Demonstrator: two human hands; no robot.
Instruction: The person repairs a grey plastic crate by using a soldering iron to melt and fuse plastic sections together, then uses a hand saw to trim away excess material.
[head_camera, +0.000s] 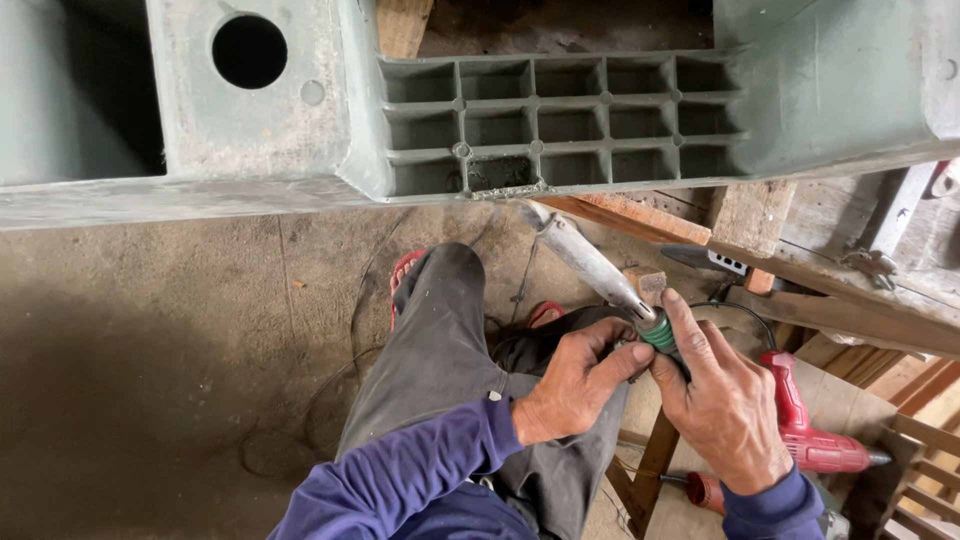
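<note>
Head view: both hands meet on the heat tool (600, 272), left hand (570, 385) pinching its green collar (657, 334), right hand (720, 400) fingers clamped beside; its long axis runs up-left toward the grey-green ribbed casting (560, 120), nozzle nearly touching.

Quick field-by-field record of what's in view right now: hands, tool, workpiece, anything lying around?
Left hand: grips the tool's green collar
Right hand: fingers on the same collar, from the other side
Tool: grey metal nozzle, tip at the lower edge of the grid
Workpiece: grey-green plastic part with a ribbed grid and a round hole
Nearby: red power drill, wooden planks
Floor: bare concrete
</note>
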